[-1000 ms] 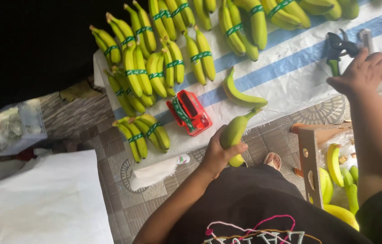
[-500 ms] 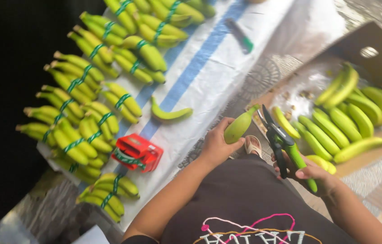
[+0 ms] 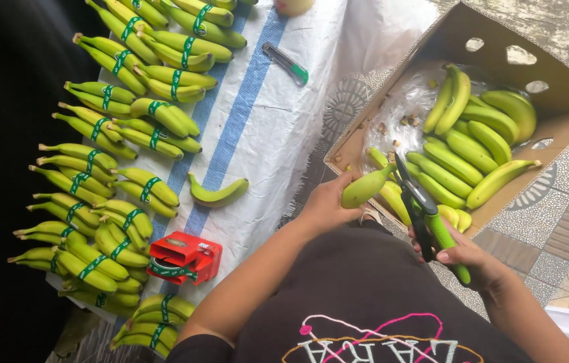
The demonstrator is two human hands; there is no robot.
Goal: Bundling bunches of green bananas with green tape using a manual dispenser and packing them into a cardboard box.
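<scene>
— Near the middle of the frame, what is gripped by the left hand (image 3: 325,205)?

— A single green banana (image 3: 365,188) is grasped there, the fingers wrapped around its lower end. Its long axis is tilted, rising from lower left to upper right, and its stem tip is pointed toward the cardboard box (image 3: 567,101) at the upper right.

— And the right hand (image 3: 466,259)?

— It is clenched around the green and black handles of a pair of pruning shears (image 3: 426,215). The blades are pointed up and slightly left, and their tip is seen just beside the banana's stem end; whether contact is made cannot be told.

— What is seen around them?

— Loose green bananas (image 3: 473,144) are piled in the box. On the white cloth (image 3: 264,128) with a blue stripe, at the left, bundles of bananas (image 3: 116,188) banded with green tape are laid in rows. One loose curved banana (image 3: 217,195) is lying on the cloth, well apart from the held one. A red tape dispenser (image 3: 183,259) is set at the lower left, and a green-ended tool (image 3: 286,64) is lying near the top.
</scene>
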